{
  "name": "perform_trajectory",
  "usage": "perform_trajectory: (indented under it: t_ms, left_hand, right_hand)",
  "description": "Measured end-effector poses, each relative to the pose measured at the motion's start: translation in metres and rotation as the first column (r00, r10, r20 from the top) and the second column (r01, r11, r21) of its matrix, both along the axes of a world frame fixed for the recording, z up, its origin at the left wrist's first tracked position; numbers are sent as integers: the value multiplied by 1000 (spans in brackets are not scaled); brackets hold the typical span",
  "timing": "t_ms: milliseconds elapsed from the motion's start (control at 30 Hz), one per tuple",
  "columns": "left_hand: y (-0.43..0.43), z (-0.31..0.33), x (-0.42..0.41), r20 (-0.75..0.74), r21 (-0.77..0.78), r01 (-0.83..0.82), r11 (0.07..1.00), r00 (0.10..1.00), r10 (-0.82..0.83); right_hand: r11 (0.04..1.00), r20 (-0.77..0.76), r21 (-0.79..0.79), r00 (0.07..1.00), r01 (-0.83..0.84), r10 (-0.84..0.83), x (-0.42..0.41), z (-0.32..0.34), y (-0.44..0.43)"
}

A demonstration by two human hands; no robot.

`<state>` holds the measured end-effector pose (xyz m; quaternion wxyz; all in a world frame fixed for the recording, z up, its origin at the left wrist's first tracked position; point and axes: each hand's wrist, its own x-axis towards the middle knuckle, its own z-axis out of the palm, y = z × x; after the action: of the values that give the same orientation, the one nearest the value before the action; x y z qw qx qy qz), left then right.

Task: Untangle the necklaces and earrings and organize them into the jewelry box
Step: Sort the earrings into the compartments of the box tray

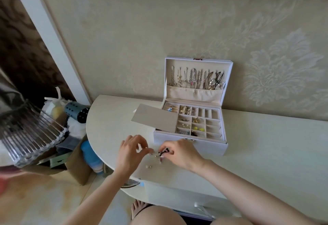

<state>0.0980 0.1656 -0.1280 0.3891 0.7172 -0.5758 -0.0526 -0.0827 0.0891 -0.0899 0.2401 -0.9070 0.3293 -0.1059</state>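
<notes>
A pale cream, round-ended table (pixel 248 153) carries a white rectangular jewelry box (pixel 195 147), which stands open just beyond the fingers. The job looks well advanced. A row of silver- and gold-coloured necklaces (pixel 193 80) hangs straight and separate inside the raised lid. Several of the beige velvet tray compartments (pixel 212 124) on the side towards the fingers hold small earrings, while those farther right look unfilled. A beige flap cover (pixel 154 118) lies folded open beyond the left hand (pixel 131 152).

What seems left sits between the two hands: a small tangle of black and silver-coloured earrings (pixel 161 153), on or just above the table. The left fingers (pixel 144 151) curl in and pinch its silver end. The right hand (pixel 181 153) pinches the black end, its fingers (pixel 168 146) bunched together. A pair of tiny pale loose studs (pixel 148 166) waits on the table, just nearer the person than the fingers.
</notes>
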Motion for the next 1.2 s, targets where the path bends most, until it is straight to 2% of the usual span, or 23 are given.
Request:
perform_trajectory:
  t_ms: [133,267,467,633,833,1000,1200]
  left_hand:
    - [12,-9,7,43,107,89,990,995,-94]
    - [15,-18,10,110,151,160,975,978,-178]
    - [12,-27,5,112,208,110,972,985,-135]
    - [7,-29,-4,124,160,38,986,991,-58]
    - [2,-22,-20,165,-40,33,999,986,-26]
    - [-10,-26,-32,286,16,62,998,956,-64]
    - [-13,-32,-34,283,37,54,998,957,-63]
  right_hand:
    - [999,-68,8,997,-43,44,11,-9,0]
    - [997,-92,18,992,-81,82,11,-13,0]
    - [998,-15,13,998,-64,64,6,-22,2]
    - [999,85,-26,995,-42,44,-2,-30,4]
    - [994,230,-91,972,61,-39,-23,-31,-1]
    - [994,260,-47,962,96,-80,-33,-36,-7]
    - [996,308,34,947,87,-94,-37,-38,-9]
